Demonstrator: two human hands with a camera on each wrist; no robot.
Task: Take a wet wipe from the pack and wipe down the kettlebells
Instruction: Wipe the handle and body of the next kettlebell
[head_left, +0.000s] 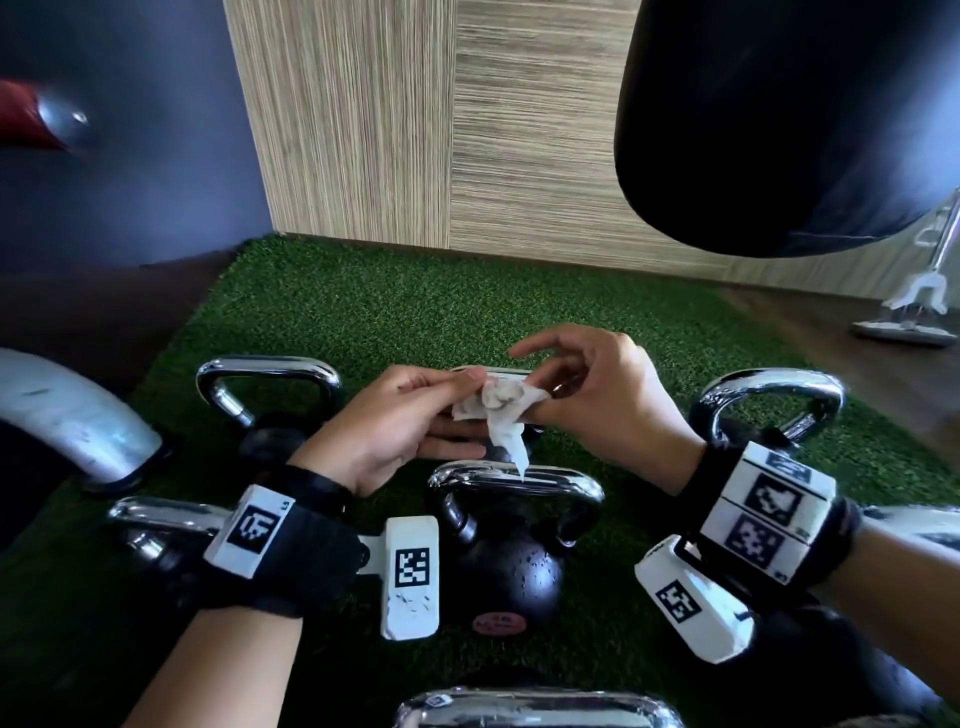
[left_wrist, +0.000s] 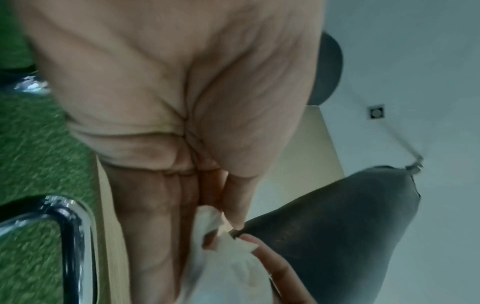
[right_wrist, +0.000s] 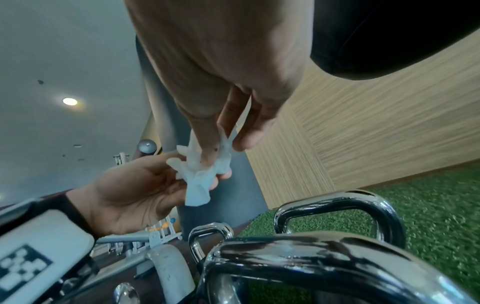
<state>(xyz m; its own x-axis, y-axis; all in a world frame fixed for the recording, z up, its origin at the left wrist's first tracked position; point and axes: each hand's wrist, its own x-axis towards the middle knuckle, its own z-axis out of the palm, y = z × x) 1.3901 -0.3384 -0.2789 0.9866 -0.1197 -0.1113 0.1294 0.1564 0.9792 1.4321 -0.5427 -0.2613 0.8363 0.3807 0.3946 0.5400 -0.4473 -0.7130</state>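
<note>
Turf (head_left: 363, 312), kettlebells (head_left: 511, 561), wipe (head_left: 501, 410) between hands.

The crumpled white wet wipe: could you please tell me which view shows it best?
The head view: the crumpled white wet wipe hangs unobstructed between the left hand and the right hand. The right wrist view shows it smaller; the left wrist view shows it blurred.

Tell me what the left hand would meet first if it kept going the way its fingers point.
Probably the right hand: the left hand points at it across the crumpled wet wipe both already hold.
</note>
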